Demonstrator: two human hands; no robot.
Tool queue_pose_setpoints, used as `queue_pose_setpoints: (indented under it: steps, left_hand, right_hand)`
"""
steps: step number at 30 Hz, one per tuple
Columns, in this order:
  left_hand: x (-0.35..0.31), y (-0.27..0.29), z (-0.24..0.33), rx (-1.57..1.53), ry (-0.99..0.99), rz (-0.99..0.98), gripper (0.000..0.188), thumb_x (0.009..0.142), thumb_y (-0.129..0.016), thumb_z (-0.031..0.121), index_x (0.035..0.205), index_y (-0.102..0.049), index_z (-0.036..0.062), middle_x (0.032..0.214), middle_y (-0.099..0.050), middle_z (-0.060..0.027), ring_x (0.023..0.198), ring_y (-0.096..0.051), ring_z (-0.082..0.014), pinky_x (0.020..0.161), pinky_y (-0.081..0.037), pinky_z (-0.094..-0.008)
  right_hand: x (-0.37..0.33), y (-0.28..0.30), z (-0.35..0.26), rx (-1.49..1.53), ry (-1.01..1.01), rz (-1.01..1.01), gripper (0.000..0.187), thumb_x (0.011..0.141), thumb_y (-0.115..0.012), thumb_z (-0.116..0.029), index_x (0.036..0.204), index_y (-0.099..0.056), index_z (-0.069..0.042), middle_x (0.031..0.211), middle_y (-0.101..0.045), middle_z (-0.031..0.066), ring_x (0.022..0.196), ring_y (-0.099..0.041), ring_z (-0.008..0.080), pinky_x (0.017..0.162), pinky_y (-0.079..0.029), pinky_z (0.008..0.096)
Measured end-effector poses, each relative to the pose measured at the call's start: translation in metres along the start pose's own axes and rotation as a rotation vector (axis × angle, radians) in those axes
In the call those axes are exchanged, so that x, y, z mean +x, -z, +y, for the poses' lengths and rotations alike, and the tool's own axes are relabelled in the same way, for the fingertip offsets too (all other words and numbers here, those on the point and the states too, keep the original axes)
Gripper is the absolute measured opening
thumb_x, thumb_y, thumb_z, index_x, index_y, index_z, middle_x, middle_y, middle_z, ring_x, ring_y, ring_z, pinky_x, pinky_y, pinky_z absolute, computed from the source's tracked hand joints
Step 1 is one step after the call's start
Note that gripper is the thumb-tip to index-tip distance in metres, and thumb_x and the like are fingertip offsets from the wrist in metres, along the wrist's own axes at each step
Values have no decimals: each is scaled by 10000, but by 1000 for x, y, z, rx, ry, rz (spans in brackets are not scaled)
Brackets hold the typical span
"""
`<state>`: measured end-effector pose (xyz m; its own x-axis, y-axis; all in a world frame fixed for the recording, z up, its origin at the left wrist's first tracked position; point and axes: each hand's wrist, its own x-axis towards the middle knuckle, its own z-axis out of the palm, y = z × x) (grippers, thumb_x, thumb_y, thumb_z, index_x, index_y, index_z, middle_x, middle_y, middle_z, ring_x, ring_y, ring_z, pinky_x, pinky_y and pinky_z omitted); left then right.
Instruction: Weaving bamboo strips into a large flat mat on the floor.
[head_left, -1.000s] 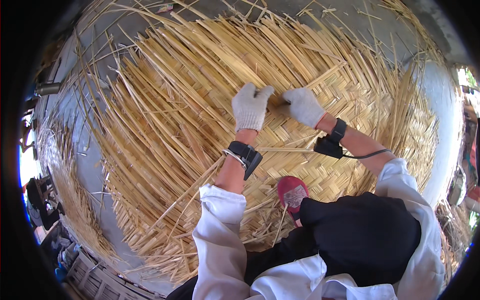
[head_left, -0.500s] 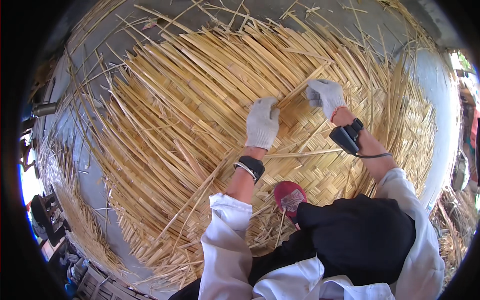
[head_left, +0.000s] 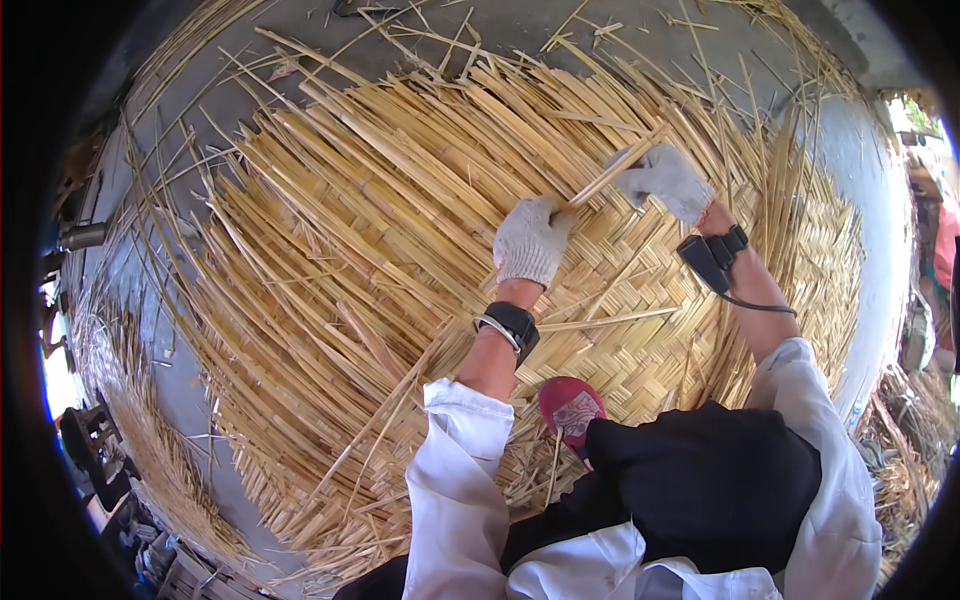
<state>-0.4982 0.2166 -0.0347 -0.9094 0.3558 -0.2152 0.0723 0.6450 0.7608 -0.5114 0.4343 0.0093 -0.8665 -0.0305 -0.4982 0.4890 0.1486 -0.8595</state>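
Observation:
Both my hands wear whitish knit gloves. My left hand [head_left: 533,242] is closed on the lower end of a raised bamboo strip [head_left: 598,184], at the border between loose strips and finished weave. The strip slants up and to the right, passing in front of the fingers of my right hand [head_left: 672,184]. That hand is curled against the strip near its upper end; its fingertips are partly hidden and slightly blurred. Beneath both hands lies a large woven bamboo mat [head_left: 640,345] with a herringbone pattern. Long unwoven strips [head_left: 350,215] fan out from it to the upper left.
My red shoe [head_left: 572,408] stands on the mat close to my black-clad knee [head_left: 715,485]. Loose slivers lie on the grey floor [head_left: 330,30] beyond the far edge. Another woven piece [head_left: 150,400] lies at the left. A dark metal cylinder [head_left: 82,236] juts in farther up.
My right hand has moved slightly right, and the bamboo strip now crosses in front of its fingers. My left hand has turned a little to the right and its fingers have closed more.

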Motion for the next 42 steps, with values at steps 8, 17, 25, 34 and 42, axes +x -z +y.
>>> queue_pose_setpoints:
  steps: [8, 17, 25, 34, 42]
  left_hand:
    - [-2, -7, 1, 49, -6, 89, 286, 828, -552, 326, 818, -630, 50, 785, -603, -178, 749, -597, -348, 669, -476, -431]
    - [-9, -3, 1, -105, 46, 241, 376, 830, -569, 350, 704, -609, -2, 634, -550, -196, 631, -551, -364, 582, -425, -420]
    - [-16, -10, 4, -141, 61, 383, 334, 844, -565, 292, 672, -537, 8, 619, -521, -191, 613, -537, -365, 546, -403, -419]
    - [-11, -17, 2, -220, 268, 406, 289, 852, -567, 283, 741, -535, 18, 650, -539, -211, 635, -555, -376, 556, -420, -423]
    - [2, -20, 5, 196, -14, 96, 228, 862, -525, 266, 882, -603, 53, 822, -631, -170, 761, -610, -352, 653, -494, -436]
  right_hand:
    - [31, -15, 10, -122, 100, -90, 323, 749, -576, -11, 1066, -633, 7, 736, -635, 54, 618, -550, 111, 542, -449, 254]
    - [70, -38, -21, -1177, 342, -206, 333, 735, -607, -334, 744, -600, -2, 741, -617, 166, 683, -600, 274, 619, -464, 364]
    - [72, -58, -28, -1248, 88, -214, 420, 660, -684, -320, 798, -627, 72, 651, -599, 184, 610, -582, 255, 607, -455, 360]
    - [54, -29, -1, -293, 26, -207, 269, 656, -760, -190, 826, -671, -2, 662, -569, -1, 625, -487, 84, 552, -389, 258]
    - [58, -30, 4, -145, 4, -330, 349, 722, -721, -142, 1022, -649, 21, 819, -647, 31, 733, -546, 91, 661, -441, 242]
